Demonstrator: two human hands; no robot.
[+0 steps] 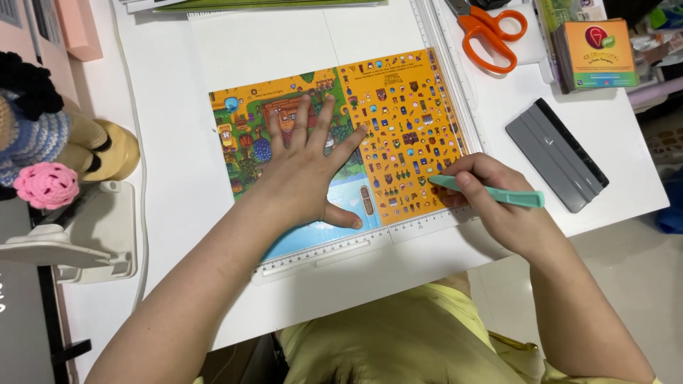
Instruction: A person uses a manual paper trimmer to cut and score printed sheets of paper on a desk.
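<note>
On the white desk [171, 178], right hand [498, 206] grips a teal tool [491, 192] lying left-right, tip leftward; left hand [306, 171] spread flat.

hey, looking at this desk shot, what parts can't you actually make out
All in the head view:
- Tip of the teal tool: hidden by the right hand.
- Middle of the sticker sheet: covered by the left hand.
- Sheet's tiny pictures: too small to identify.
- Orange scissors: blades cut off by the top edge.
- Crocheted doll: cropped at the left edge.
</note>
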